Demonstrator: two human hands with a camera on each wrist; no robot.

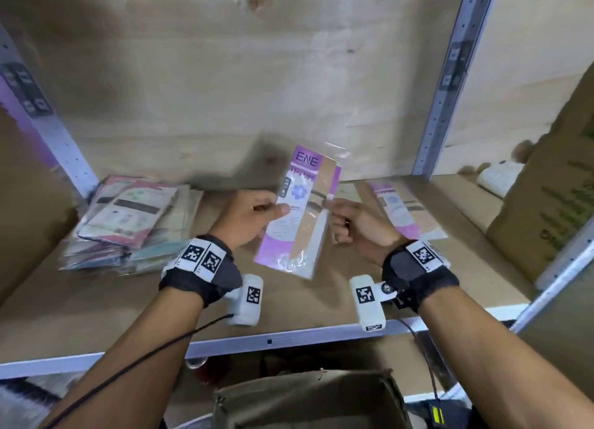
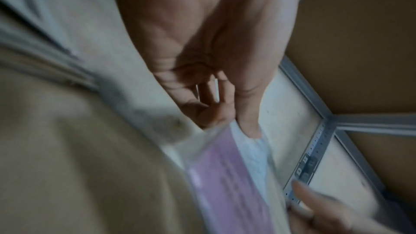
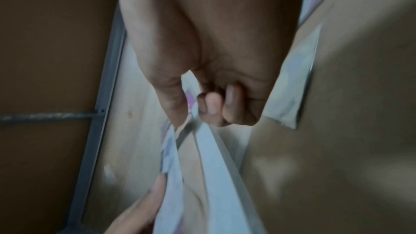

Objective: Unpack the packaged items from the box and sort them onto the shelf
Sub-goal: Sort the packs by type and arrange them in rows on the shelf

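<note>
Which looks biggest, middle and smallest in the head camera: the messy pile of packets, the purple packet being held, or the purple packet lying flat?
1. Messy pile of plastic packets
2. Purple plastic packet held in both hands
3. Purple packet lying flat on the shelf, though the right hand hides part of it.

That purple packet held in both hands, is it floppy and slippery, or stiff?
Probably fairly stiff: the purple packet stands flat though the left hand and right hand pinch only its side edges. Its clear glossy sleeve looks slippery. Thin and flat, it likely weighs little and would slide, not roll.
</note>
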